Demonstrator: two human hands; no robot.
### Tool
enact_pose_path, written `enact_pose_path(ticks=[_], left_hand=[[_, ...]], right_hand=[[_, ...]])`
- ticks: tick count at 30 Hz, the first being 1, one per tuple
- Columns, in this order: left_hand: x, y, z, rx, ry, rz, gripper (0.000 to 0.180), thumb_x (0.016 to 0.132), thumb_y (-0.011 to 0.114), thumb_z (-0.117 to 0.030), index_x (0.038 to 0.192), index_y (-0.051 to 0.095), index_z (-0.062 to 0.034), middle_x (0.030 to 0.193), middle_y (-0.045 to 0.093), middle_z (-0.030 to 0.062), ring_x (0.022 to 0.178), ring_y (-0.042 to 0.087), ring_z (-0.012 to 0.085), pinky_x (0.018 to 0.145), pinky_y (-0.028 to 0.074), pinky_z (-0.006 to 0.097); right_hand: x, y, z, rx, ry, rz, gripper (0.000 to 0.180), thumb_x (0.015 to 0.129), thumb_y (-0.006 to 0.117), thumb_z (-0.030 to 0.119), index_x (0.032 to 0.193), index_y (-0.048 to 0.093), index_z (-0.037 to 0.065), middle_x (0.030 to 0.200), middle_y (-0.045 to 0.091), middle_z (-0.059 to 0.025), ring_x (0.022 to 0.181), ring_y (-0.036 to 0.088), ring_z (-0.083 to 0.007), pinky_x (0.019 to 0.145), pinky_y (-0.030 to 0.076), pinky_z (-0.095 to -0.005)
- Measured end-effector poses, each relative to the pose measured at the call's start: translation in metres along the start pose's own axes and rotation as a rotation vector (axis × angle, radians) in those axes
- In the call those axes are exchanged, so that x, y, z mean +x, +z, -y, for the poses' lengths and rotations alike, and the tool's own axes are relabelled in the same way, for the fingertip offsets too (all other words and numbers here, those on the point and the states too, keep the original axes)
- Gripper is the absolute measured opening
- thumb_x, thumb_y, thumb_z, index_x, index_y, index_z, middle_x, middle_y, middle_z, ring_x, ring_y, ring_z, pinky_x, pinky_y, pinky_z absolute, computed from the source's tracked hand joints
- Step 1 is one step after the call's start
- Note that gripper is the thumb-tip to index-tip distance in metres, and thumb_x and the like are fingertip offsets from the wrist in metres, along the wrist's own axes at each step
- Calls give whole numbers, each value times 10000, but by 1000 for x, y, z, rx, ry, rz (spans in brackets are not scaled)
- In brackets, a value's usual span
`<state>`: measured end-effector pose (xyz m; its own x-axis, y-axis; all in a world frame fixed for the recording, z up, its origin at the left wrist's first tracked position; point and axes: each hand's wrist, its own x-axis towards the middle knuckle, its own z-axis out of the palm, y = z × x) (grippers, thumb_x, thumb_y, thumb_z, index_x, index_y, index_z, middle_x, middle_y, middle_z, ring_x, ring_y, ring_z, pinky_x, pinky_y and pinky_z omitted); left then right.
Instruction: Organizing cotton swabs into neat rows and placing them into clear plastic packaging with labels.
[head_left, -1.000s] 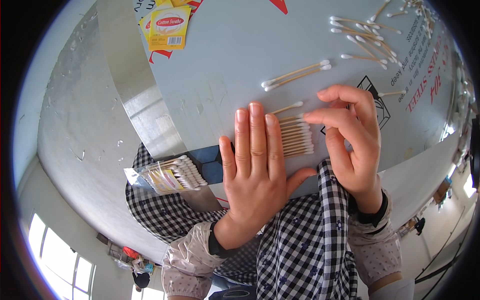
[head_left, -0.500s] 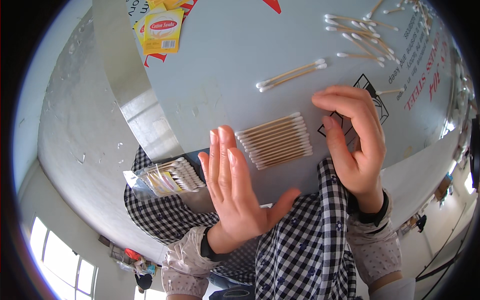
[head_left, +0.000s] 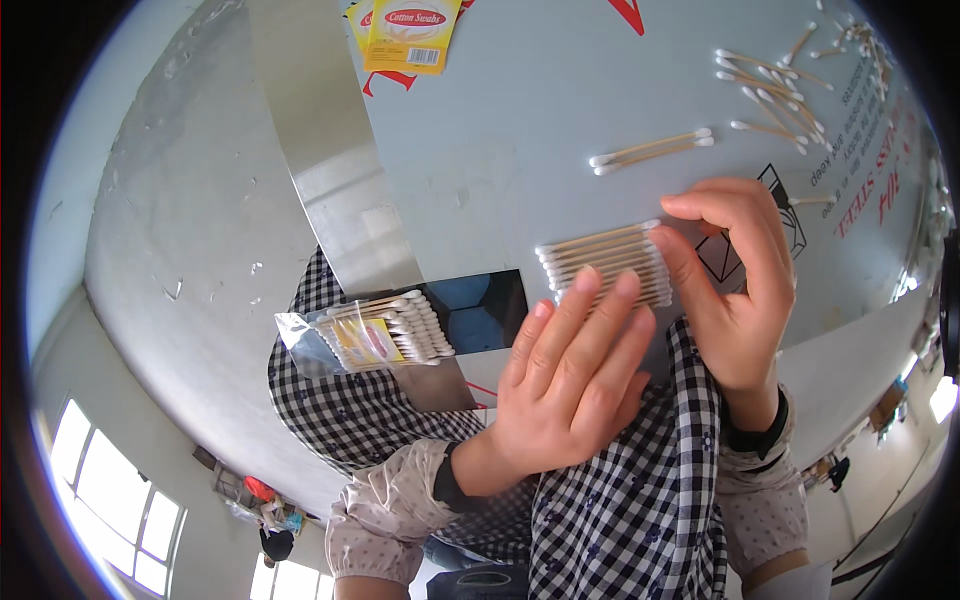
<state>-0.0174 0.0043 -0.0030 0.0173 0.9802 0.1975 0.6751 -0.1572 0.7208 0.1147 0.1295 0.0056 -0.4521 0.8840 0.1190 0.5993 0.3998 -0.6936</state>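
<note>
A neat row of wooden cotton swabs lies flat on the pale grey table. My left hand is flat with its fingers together, and the fingertips rest against the near edge of the row. My right hand is cupped at the row's right end, its thumb touching the swab tips. Neither hand holds anything.
A clear bag packed with cotton swabs lies at the table's near edge, left of my hands. A few loose swabs lie beyond the row, and a scattered pile of swabs sits far right. Yellow label cards lie at the far edge.
My left hand lifted off the row, drew back toward me, and has now come forward so its fingertips meet the row's near edge. My right hand stayed at the right end.
</note>
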Motion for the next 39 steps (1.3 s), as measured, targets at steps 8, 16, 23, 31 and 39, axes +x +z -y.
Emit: enact_pose_path(ticks=[8, 16, 23, 31, 39], left_hand=[[6, 5, 3, 429, -208, 282, 866, 896, 463, -642, 1467, 414, 8, 1546, 391, 179, 1447, 356, 332, 1188, 161, 534], [7, 12, 2, 481, -200, 246, 918, 912, 369, -710, 1470, 389, 18, 1529, 408, 189, 1433, 372, 346, 1179, 196, 543], [6, 10, 4, 557, -154, 320, 1062, 890, 377, -754, 1486, 258, 117, 1527, 285, 351, 1442, 265, 488, 1167, 182, 587], [6, 9, 5, 570, -157, 341, 1047, 908, 359, -744, 1492, 242, 117, 1540, 250, 353, 1450, 235, 494, 1170, 174, 584], [5, 9, 6, 568, -156, 343, 1051, 907, 364, -743, 1493, 236, 120, 1541, 246, 354, 1454, 223, 493, 1172, 165, 585]], right_hand=[[-6, -5, 1, 112, 63, -29, 210, 791, 703, -82, 977, 670, 9, 930, 652, -97, 813, 600, -213, 673, 485, -298], [-19, -22, -5, 116, 33, 12, 251, 796, 632, -136, 1016, 657, -18, 919, 658, -107, 735, 605, -186, 638, 487, -285], [-23, -14, -3, 64, 36, 60, 263, 732, 671, -124, 948, 619, 17, 832, 643, -68, 673, 607, -207, 600, 473, -301], [-20, -8, -12, 86, -124, 97, 298, 732, 675, -158, 971, 608, 7, 870, 663, -85, 577, 516, -116, 526, 424, -240], [-18, -5, -14, 51, -147, 112, 331, 704, 664, -158, 978, 585, 12, 849, 660, -92, 522, 453, -98, 485, 382, -236]])
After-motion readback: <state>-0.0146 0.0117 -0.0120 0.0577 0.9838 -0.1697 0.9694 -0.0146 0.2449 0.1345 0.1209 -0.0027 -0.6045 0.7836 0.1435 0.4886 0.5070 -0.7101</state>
